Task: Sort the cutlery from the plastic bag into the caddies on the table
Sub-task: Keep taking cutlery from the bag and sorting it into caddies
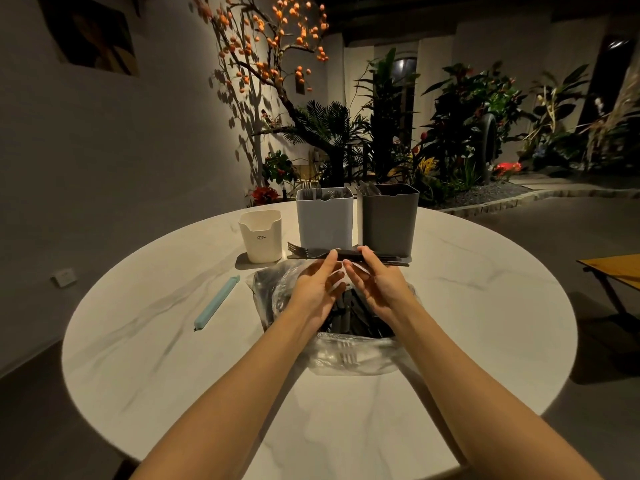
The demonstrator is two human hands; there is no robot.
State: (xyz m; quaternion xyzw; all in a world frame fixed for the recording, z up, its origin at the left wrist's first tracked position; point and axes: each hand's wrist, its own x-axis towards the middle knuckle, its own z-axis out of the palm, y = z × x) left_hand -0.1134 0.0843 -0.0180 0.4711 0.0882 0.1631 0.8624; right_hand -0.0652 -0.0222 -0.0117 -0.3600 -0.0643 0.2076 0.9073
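A bundle of dark forks (pixel 304 251) lies crosswise above the clear plastic bag (pixel 349 355), tines pointing left. My left hand (pixel 317 289) and my right hand (pixel 375 284) both pinch this bundle between fingers and thumb, just in front of the caddies. The bag holds several more dark pieces of cutlery. Behind stand a light grey caddy (pixel 325 221) with forks in it, a dark grey caddy (pixel 388 221) with cutlery handles showing, and a smaller cream caddy (pixel 260 237) at the left.
A light blue bag clip (pixel 216 303) lies on the round marble table (pixel 138 341) to the left of the bag. A wooden chair or stand (pixel 613 271) is off to the right. Plants fill the background.
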